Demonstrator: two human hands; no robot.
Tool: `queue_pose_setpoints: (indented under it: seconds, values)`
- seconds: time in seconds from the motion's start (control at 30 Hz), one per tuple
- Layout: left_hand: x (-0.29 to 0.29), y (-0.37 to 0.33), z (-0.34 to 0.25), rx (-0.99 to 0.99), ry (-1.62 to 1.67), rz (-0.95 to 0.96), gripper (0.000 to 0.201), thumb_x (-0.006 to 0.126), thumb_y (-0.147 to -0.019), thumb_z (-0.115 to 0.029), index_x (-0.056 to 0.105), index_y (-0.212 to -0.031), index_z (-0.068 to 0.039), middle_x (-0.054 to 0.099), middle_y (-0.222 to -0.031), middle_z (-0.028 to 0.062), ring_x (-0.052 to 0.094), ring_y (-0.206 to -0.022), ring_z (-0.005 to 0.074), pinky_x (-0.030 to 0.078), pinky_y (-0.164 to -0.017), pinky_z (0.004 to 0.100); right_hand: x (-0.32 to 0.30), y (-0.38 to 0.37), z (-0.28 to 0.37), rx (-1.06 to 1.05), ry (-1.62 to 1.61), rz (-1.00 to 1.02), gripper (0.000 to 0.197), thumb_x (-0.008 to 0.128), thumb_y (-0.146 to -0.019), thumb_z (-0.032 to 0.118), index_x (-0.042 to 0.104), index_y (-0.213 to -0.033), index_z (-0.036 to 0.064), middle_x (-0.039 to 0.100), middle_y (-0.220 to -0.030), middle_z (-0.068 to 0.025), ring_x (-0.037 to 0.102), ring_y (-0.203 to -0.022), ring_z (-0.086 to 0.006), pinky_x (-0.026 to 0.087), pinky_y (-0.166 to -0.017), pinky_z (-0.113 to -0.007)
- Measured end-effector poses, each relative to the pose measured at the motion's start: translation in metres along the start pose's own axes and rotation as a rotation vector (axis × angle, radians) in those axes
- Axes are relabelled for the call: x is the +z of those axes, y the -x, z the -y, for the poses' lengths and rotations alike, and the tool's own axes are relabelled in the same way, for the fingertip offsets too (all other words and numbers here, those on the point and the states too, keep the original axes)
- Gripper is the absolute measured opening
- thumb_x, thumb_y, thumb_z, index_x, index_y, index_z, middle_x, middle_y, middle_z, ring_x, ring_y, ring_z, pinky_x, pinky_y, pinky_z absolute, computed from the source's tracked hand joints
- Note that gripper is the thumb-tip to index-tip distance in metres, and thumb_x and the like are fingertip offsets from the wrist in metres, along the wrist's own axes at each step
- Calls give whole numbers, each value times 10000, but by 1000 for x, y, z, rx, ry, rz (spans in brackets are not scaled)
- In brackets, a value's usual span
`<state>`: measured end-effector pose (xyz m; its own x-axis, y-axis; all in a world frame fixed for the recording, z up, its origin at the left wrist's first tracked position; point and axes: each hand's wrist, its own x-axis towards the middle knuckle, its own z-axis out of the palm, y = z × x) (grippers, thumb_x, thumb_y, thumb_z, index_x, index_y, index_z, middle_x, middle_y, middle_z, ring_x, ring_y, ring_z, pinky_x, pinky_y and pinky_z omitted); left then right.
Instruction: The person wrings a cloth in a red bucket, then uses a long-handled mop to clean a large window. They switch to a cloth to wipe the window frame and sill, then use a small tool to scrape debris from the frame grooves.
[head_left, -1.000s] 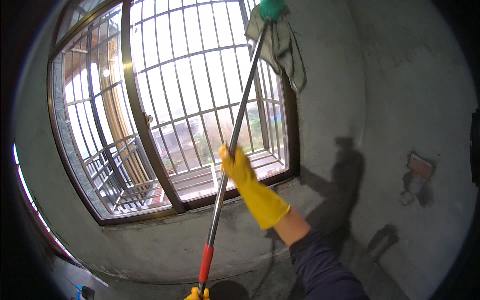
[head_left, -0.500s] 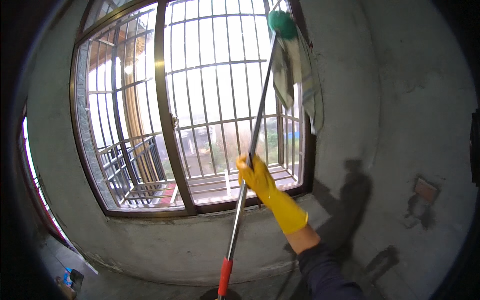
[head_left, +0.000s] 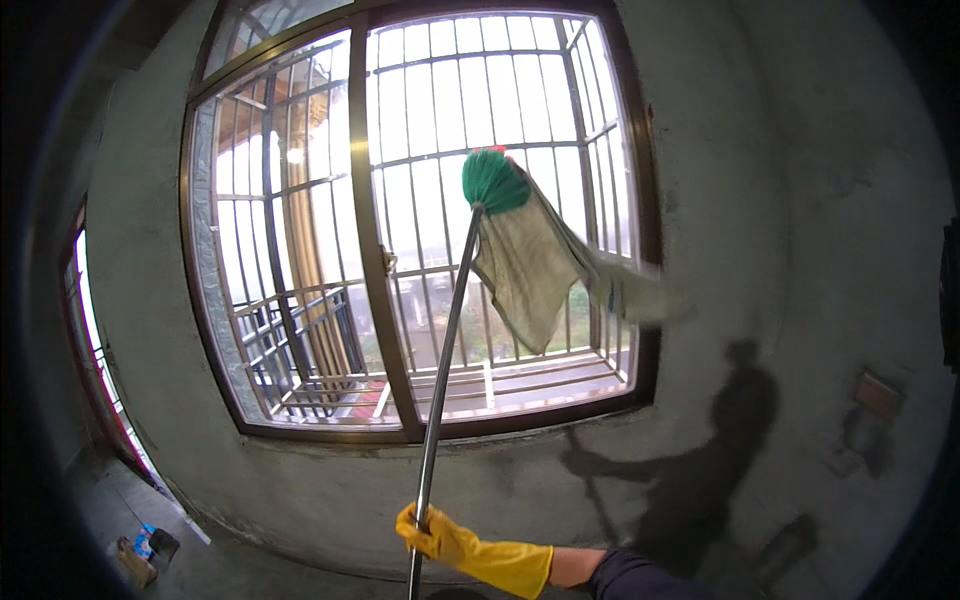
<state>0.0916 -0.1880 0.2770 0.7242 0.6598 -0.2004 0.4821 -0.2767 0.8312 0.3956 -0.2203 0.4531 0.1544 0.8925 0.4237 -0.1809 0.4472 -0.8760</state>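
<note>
My right hand (head_left: 437, 533), in a yellow rubber glove, is closed round the steel pole (head_left: 446, 370) of a long-handled brush, low in the picture. The pole rises, leaning slightly right, to a green bristle head (head_left: 494, 182) in front of the right window pane (head_left: 430, 120). A greyish-green cloth (head_left: 530, 265) hangs from the head, its loose end blurred and swung out over the right frame. Whether the head touches the glass, I cannot tell. The pole's lower end is cut off by the picture's edge. My left hand is out of sight.
The brown-framed sliding window (head_left: 410, 390) has metal security bars outside. Bare grey plaster wall (head_left: 720, 200) surrounds it, with a small wall box (head_left: 877, 394) at right. On the floor at lower left lie a dark dustpan-like item (head_left: 163, 545) and small objects. A doorway stands far left.
The brush head has come down and left from the window's upper right corner to the middle of the right pane, the cloth swinging out. My right hand has dropped, still gripping the pole.
</note>
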Motion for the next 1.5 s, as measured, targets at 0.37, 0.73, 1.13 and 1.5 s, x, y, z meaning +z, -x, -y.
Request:
queue_pose_setpoints:
  seconds: [0.37,0.73,1.13,1.5]
  values:
    - [-25,4,-150,-86,536,-68,271,677,-885,-213,511,-700,-105,480,-551,-29,452,-456,142,361,-431,311,43,-186,183,-88,-368,-136,372,453,-995,393,526,-1150,62,614,-709,-39,579,-599,-147,429,-522,-239]
    - [-19,-64,2,245,-399,-235,411,693,-817,-395,559,-1016,-61,664,-883,206,654,-844,357,507,-761,457,0,-100,109,-434,130,-75,176,553,-919,72,532,-1084,13,585,-657,-66,611,-583,-150,490,-524,-279]
    - [24,-92,-36,102,-493,155,671,663,-803,-337,430,-1382,-90,544,-1264,222,536,-1163,380,437,-979,444,-131,193,243,-594,914,-890,251,487,-1002,249,588,-1072,30,529,-583,-7,459,-425,-64,368,-392,-204]
    - [97,-144,-31,168,-647,744,626,628,-837,-291,431,-1392,-80,487,-1363,200,481,-1242,370,401,-1035,442,-180,380,369,-310,1537,-1635,308,581,-947,376,649,-994,80,465,-591,30,415,-463,-67,371,-453,-218]
